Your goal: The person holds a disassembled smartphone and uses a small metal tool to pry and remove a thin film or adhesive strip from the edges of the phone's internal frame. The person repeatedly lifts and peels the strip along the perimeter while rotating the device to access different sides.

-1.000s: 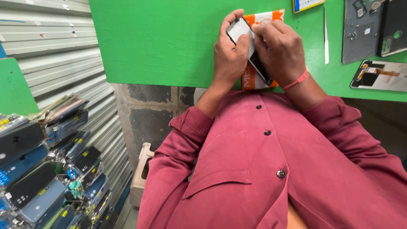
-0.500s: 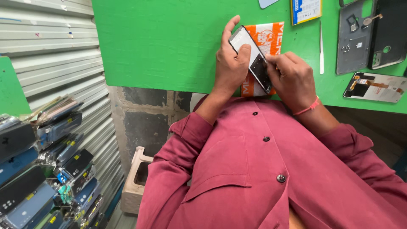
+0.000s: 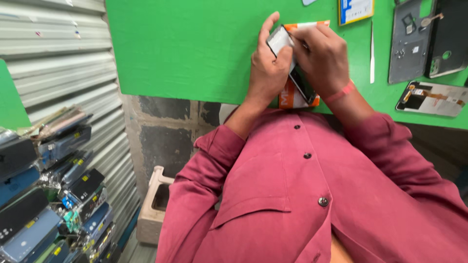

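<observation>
My left hand (image 3: 267,65) grips a phone (image 3: 291,63) by its left edge, holding it tilted over the green table (image 3: 195,48). My right hand (image 3: 324,56) lies over the phone's right side, fingers pressed on its top corner; a pink band circles that wrist. Under the phone lies an orange and white box (image 3: 292,97), mostly hidden by the hands. My maroon buttoned shirt (image 3: 302,195) fills the lower view.
On the table's right lie a thin white pry tool (image 3: 372,51), a dark phone back cover (image 3: 409,44), a black phone shell (image 3: 448,39) and a display panel (image 3: 431,100). Stacked phone boxes (image 3: 48,195) stand at lower left by a grey metal shutter (image 3: 58,58). A beige block (image 3: 156,204) sits below.
My right hand has shifted up onto the phone's top corner, covering more of it. The view has tilted slightly; the left hand's grip is unchanged.
</observation>
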